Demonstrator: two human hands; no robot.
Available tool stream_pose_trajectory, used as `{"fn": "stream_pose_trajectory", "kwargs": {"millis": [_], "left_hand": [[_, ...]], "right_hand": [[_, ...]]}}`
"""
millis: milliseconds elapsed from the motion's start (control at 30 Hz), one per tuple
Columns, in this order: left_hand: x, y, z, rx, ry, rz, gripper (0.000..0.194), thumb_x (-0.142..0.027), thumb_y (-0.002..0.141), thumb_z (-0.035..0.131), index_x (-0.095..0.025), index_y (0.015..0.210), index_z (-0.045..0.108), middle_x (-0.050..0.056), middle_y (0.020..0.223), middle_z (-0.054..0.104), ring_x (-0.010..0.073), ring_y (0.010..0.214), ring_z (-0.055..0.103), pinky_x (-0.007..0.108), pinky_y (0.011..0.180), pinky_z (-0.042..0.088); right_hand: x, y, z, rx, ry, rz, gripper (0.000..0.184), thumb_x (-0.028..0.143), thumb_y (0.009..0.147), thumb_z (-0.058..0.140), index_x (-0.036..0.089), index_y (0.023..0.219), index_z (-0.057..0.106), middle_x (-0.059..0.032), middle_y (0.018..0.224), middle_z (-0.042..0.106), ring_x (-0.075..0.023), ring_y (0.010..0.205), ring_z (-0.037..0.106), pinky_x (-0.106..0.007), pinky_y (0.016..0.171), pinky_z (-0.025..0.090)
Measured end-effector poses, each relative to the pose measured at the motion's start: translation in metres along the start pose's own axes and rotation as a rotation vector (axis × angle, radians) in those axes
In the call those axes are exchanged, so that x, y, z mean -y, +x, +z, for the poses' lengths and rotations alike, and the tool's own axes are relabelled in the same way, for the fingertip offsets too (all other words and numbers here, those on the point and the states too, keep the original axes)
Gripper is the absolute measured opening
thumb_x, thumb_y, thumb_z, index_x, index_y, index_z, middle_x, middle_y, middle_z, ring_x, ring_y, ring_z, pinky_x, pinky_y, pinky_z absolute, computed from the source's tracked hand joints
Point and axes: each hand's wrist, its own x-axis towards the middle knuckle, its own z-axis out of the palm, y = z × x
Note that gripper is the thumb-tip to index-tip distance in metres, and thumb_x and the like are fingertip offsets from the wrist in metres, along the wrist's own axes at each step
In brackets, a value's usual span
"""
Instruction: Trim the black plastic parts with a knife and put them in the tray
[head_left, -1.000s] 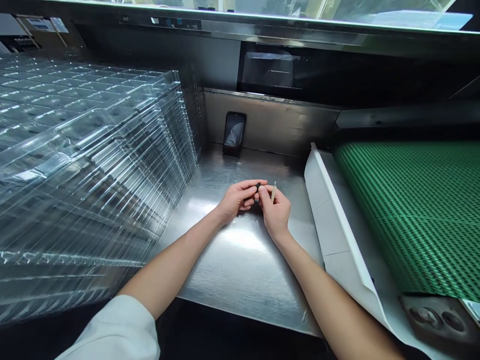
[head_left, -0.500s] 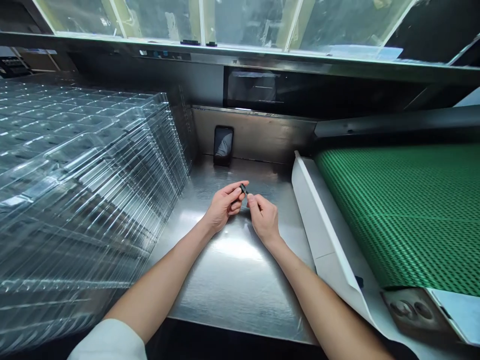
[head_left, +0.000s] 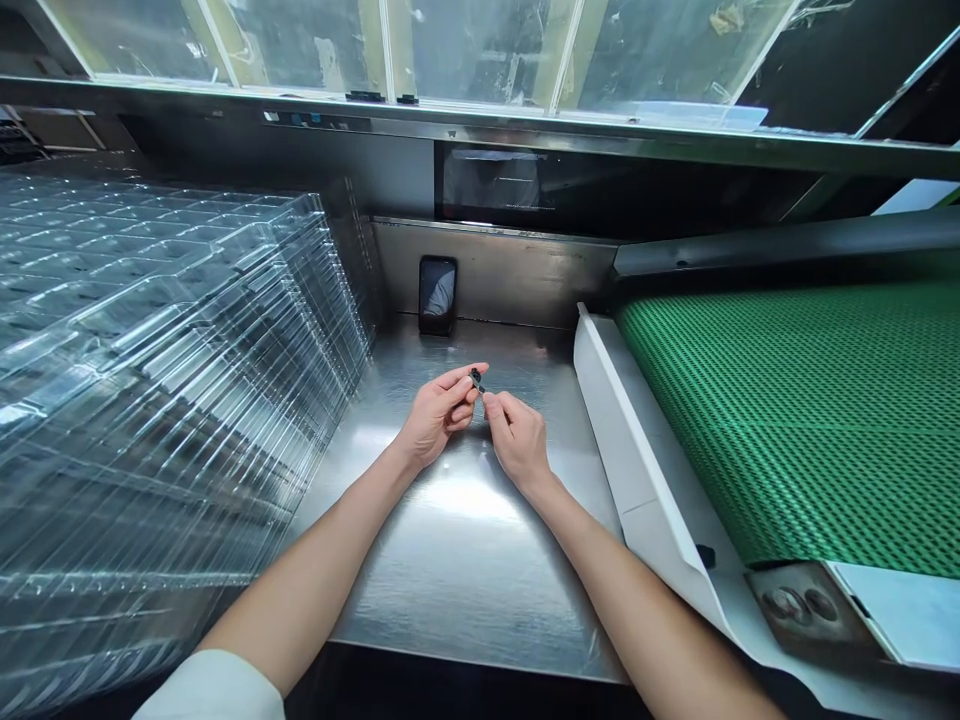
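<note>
My left hand (head_left: pixel 439 415) pinches a small black part (head_left: pixel 475 379) between thumb and fingertips, above the stainless steel counter (head_left: pixel 457 570). My right hand (head_left: pixel 516 440) sits just to its right, with its fingertips pinched together close to the black part. A thin pale stick showed in that hand a second ago. Now I cannot see it, and anything held there is too small to tell. Both forearms reach in from the bottom of the view.
A tall stack of transparent plastic trays (head_left: pixel 172 330) fills the left side. A phone (head_left: pixel 437 295) stands against the steel back wall. On the right, a white folded guard (head_left: pixel 630 440) edges a green mesh conveyor belt (head_left: pixel 795 420). A worn metal plate (head_left: pixel 806 605) sits at its near corner.
The view has tilted upward, so the scene sits lower and further left. The pale stick no longer shows in my right hand, which has drawn closer to the black part.
</note>
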Motion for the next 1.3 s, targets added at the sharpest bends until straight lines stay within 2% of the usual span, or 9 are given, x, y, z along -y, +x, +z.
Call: {"fn": "stream_pose_trajectory", "kwargs": {"millis": [200, 767, 1300], "left_hand": [[-0.003, 0.001, -0.0041, 0.021, -0.015, 0.026, 0.051, -0.033, 0.078, 0.09, -0.013, 0.122, 0.074, -0.002, 0.073, 0.054, 0.0015, 0.051, 0.036, 0.014, 0.044, 0.024], [-0.0026, 0.0015, -0.0043, 0.016, -0.043, 0.011, 0.048, -0.029, 0.077, 0.09, -0.011, 0.118, 0.074, -0.003, 0.07, 0.053, 0.0015, 0.049, 0.035, 0.013, 0.042, 0.024], [-0.004, 0.0005, -0.0051, 0.027, -0.055, 0.009, 0.046, -0.028, 0.078, 0.089, -0.011, 0.119, 0.074, -0.002, 0.071, 0.053, 0.0015, 0.049, 0.036, 0.013, 0.042, 0.025]], "right_hand": [[0.0011, -0.0003, -0.0001, 0.031, 0.031, 0.007, 0.052, 0.054, 0.11, 0.04, 0.022, 0.069, 0.048, 0.0028, 0.063, 0.047, -0.0154, 0.06, 0.045, -0.03, 0.063, 0.029], [-0.0016, -0.001, 0.0019, 0.016, -0.024, 0.006, 0.053, 0.055, 0.11, 0.04, 0.023, 0.068, 0.044, 0.0025, 0.063, 0.047, -0.0155, 0.059, 0.044, -0.03, 0.062, 0.03], [-0.0002, -0.002, 0.0025, -0.008, -0.037, -0.011, 0.052, 0.053, 0.11, 0.04, 0.023, 0.069, 0.039, 0.0035, 0.062, 0.042, -0.0151, 0.058, 0.04, -0.031, 0.061, 0.025]]}}
